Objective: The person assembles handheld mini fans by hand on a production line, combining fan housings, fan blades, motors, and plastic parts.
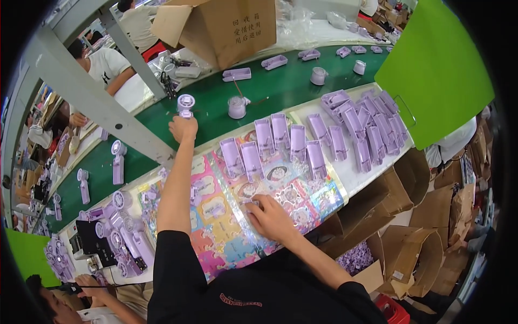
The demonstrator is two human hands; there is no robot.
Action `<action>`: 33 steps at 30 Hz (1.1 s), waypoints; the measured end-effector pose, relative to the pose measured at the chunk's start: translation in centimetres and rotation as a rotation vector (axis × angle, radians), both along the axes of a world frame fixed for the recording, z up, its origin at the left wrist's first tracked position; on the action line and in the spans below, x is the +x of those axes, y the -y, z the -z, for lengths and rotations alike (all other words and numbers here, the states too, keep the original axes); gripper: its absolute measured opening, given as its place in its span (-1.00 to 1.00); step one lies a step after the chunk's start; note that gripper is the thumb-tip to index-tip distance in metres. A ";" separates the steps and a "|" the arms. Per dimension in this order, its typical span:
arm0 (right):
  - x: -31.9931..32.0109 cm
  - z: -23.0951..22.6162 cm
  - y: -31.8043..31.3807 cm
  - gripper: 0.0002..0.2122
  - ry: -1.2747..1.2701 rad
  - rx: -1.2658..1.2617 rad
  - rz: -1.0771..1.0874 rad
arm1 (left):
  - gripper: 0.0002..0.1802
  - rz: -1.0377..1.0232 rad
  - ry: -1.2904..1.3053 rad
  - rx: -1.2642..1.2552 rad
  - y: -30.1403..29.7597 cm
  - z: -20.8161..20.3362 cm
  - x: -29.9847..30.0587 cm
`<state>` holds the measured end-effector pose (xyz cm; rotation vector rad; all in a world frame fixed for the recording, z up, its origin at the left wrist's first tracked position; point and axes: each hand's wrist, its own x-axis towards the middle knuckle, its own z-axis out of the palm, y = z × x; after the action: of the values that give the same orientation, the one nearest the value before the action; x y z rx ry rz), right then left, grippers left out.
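My left hand [183, 128] reaches out over the green conveyor belt, its fingers closed around the lower part of a lilac handheld fan [186, 102] with a round head. My right hand [271, 220] rests on a colourful, picture-covered mat [224, 245], fingers curled and pressed together; whatever is under the fingertips is too small to name. Just beyond it, several open lilac plastic half-shells [251, 160] stand in rows on the mat. A small lilac part [214, 209] lies to the left of my right hand.
Lilac housings and a round lilac part with wires [237, 107] sit on the conveyor belt [210, 97]. More shells [372, 127] are heaped at right, beside a green panel [437, 75]. A grey metal post [91, 92] slants by my left arm. Co-workers sit at left.
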<state>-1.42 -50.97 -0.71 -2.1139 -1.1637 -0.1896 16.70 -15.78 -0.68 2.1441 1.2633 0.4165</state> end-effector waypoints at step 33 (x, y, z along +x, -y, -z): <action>0.4 1.4 0.3 -0.71 -0.337 0.172 0.235 | -0.59 0.388 0.821 -1.249 14.8 -6.5 -18.7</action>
<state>-1.02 -51.31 -2.11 -2.0288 -0.6787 -0.0350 -2.02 -30.61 5.81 0.9037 0.3666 0.1886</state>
